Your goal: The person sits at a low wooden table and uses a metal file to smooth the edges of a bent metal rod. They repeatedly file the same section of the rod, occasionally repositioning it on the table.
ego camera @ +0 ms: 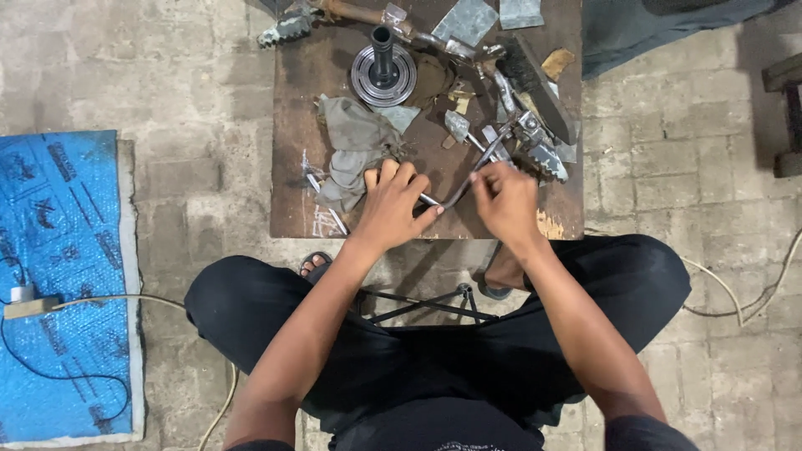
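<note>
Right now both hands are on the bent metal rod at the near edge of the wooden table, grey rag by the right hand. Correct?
Not quite. The head view shows the grey rag by the left hand, not the right hand. Both hands are on the bent metal rod at the near edge of the wooden table.

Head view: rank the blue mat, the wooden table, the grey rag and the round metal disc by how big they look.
1. wooden table
2. blue mat, partly cut off by the frame, so its rank against the table is unsure
3. grey rag
4. round metal disc
</note>
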